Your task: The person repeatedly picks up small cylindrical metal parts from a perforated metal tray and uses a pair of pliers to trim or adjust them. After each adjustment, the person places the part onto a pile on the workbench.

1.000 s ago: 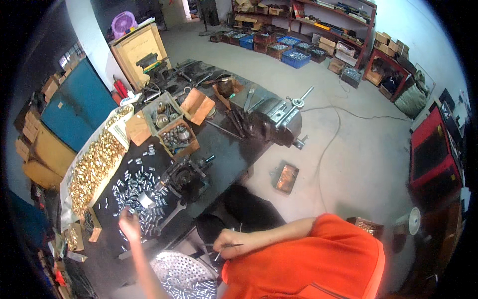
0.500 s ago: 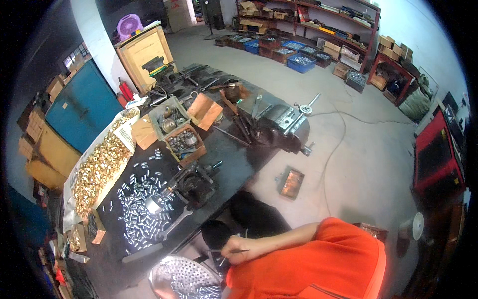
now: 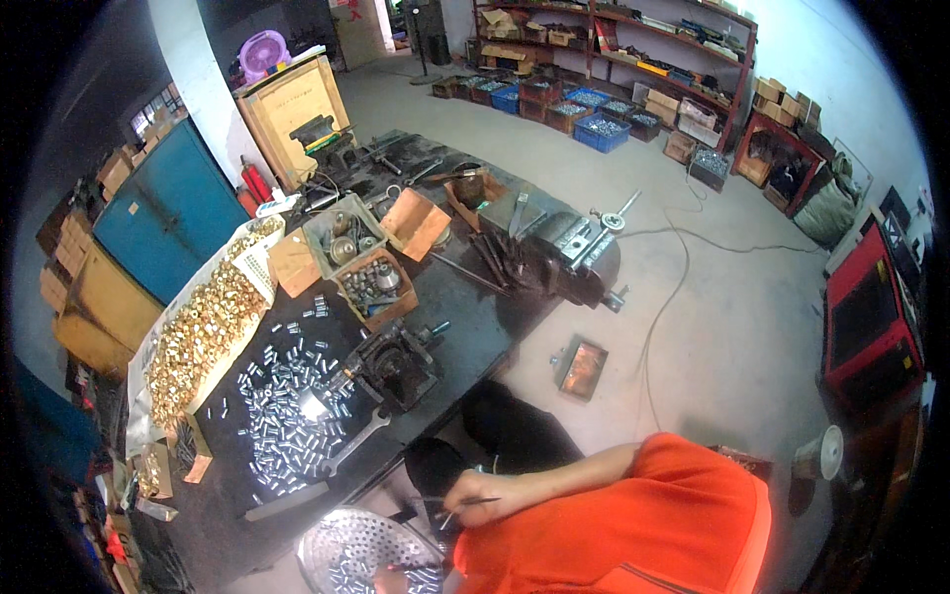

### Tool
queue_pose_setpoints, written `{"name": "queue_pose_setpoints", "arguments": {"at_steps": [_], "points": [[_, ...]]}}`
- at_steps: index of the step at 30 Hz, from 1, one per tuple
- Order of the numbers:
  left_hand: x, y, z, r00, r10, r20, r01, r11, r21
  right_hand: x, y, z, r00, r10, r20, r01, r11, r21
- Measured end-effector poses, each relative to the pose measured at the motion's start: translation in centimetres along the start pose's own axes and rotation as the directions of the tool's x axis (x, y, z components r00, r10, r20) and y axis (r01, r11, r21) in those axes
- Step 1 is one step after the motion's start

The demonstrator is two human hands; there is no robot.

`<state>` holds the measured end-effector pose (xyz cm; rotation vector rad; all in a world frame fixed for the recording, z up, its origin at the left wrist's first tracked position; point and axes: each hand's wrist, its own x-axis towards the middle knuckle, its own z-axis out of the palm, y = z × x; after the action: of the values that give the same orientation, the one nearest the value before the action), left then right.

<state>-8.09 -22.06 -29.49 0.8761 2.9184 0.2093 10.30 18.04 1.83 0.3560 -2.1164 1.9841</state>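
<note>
My right hand [image 3: 475, 497] reaches in from the right, past an orange sleeve [image 3: 614, 515]. Its fingers are closed around a slim dark rod-like tool [image 3: 485, 500], whose exact kind I cannot make out. Below and left of that hand, a round perforated metal colander [image 3: 341, 535] holds many small silvery metal cylinders [image 3: 346, 574]. At the lower edge, a blurred bit of my left hand [image 3: 392, 580] shows over the cylinders; its fingers are too hidden to read. On the bench lies a larger pile of similar cylinders [image 3: 287, 426], beside an open-ended wrench [image 3: 361, 443].
A dark workbench [image 3: 465, 337] carries a small vise [image 3: 396, 366], a larger vise [image 3: 574, 247], boxes of metal parts [image 3: 376, 287] and a white tray of brass-coloured pieces [image 3: 203, 332]. A small metal tray [image 3: 584, 368] lies on the floor. Shelves [image 3: 663, 49] and blue crates [image 3: 601, 132] stand behind.
A bit of my left hand has come into view over the colander at the lower edge. My right hand keeps its hold on the slim tool. The whole view has shifted slightly.
</note>
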Motion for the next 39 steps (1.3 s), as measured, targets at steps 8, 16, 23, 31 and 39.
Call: {"name": "queue_pose_setpoints", "arguments": {"at_steps": [8,16,23,31,39], "points": [[0.7,0.1,-1.0,0.897,-0.377,0.233,0.432,0.859,-0.275,0.0,0.0,-0.2,1.0,-0.005,0.001,0.005,1.0,0.016],[1.5,-0.7,-2.1,0.81,-0.456,0.368,0.577,0.512,-0.637,-0.3,-0.3,-0.5,0.999,0.033,-0.025,-0.033,0.999,0.004],[3.9,-2.1,-4.6,0.949,-0.229,0.216,0.275,0.275,-0.921,0.3,-0.6,0.0,0.999,0.04,0.029,-0.042,0.997,0.066],[5.6,15.1,-18.5,0.966,-0.125,0.224,0.217,-0.066,-0.974,0.3,-0.2,-0.2,0.997,0.067,0.035,-0.067,0.997,0.022],[6.0,23.2,-22.6,0.897,-0.114,0.428,0.34,-0.44,-0.831,1.4,1.0,-0.1,0.999,-0.027,0.023,0.028,0.998,-0.059]]}}
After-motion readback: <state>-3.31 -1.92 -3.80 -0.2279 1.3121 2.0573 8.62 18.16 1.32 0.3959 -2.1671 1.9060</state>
